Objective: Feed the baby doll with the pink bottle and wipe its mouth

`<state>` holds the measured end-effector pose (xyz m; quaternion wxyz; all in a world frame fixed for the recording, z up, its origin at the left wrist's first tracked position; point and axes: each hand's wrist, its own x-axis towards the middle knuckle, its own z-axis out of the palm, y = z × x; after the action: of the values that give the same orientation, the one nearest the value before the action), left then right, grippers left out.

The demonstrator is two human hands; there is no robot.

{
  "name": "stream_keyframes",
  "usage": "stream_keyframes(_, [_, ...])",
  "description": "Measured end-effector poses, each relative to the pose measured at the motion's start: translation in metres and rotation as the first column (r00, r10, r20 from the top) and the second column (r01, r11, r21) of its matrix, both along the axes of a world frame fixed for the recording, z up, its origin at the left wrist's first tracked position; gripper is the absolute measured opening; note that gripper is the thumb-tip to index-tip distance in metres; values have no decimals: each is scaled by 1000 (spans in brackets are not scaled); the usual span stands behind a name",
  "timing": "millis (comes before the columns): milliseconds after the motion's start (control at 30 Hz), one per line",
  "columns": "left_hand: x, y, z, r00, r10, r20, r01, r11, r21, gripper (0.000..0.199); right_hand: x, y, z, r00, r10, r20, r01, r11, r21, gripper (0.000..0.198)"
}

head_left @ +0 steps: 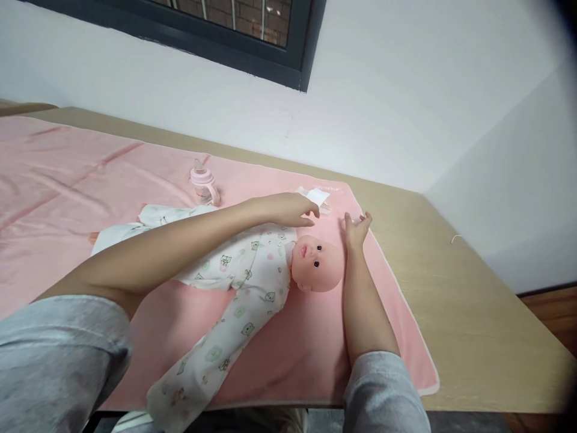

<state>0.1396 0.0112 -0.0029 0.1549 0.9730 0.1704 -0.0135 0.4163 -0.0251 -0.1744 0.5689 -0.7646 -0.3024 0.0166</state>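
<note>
A baby doll (321, 264) in a white sleepsuit (265, 264) printed with green bears lies face up, its head to the right. One long sleeve stretches down over the front edge. My left hand (291, 209) reaches across the doll's chest and hovers by its head, fingers and thumb apart, holding nothing I can see. Just beyond those fingers lies a small white packet (317, 196) with clear plastic about it. Past the top of the doll's head, my right hand (357, 230) has its fingers spread. Something small and clear shows faintly beside its fingers; I cannot make out what.
A pink-lidded baby bottle (204, 183) with a handle stands behind the doll's legs. The pink blanket (67, 174) covers much of the wooden table (451, 300), with wrinkles at the left. A white wall and a dark-framed window (288, 60) rise behind the table.
</note>
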Motion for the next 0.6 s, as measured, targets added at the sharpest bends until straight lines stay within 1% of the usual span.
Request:
stream_keyframes(33, [11, 1, -2, 999, -38, -21, 36, 995, -94, 49, -1, 0, 0, 999, -11, 34, 10, 1000, 9, 78])
stream_keyframes(67, [22, 2, -5, 997, -69, -38, 62, 985, -159, 51, -2, -1, 1, 997, -24, 76, 22, 1000, 16, 73])
stream_keyframes(133, [41, 2, -11, 990, -120, -75, 97, 961, -258, 54, -6, -3, 4, 982, -60, 176, 55, 998, 31, 64])
stream_keyframes(200, [57, 4, -19, 979, -146, -141, 90, 936, -341, 60, -10, -5, 7, 955, -103, 279, 87, 994, 68, 57])
stream_keyframes(300, [75, 9, -32, 946, -158, -282, 16, 895, -446, 68, -16, -6, 11, 904, -150, 401, 95, 984, 152, 50])
stream_keyframes(400, [84, 14, -43, 902, -165, -400, -66, 860, -506, 74, -24, -5, 15, 867, -145, 477, 56, 979, 196, 49])
stream_keyframes(467, [85, 15, -47, 873, -194, -448, -103, 823, -558, 75, -30, -4, 17, 855, -120, 504, 22, 980, 197, 48])
stream_keyframes(533, [83, 15, -48, 850, -234, -472, -128, 778, -616, 74, -37, -2, 20, 845, -78, 529, -29, 981, 191, 47])
stream_keyframes(600, [79, 13, -49, 849, -251, -465, -145, 736, -662, 75, -45, -1, 21, 826, -1, 564, -115, 979, 170, 45])
